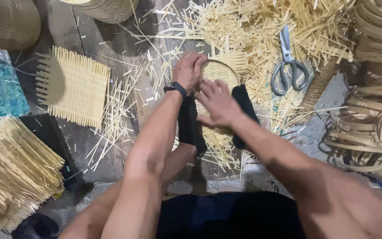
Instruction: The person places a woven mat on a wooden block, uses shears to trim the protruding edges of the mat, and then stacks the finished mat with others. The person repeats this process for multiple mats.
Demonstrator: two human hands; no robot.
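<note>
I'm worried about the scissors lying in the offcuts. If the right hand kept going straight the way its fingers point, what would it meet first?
The right hand points up-left, away from the scissors. It would most likely meet the woven bamboo piece with its round hoop first, then the left hand gripping that rim; depth is unclear.

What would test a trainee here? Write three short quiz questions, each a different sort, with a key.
1. True or false: the scissors lie on the pile of bamboo offcuts.
2. Which hand wears the wristwatch: A left, B right?
3. Fill in: both hands work on a round woven ____.

Key: 1 true. 2 A, the left hand; the right hand has a bare wrist. 3 tray, held between the feet in black socks.
</note>
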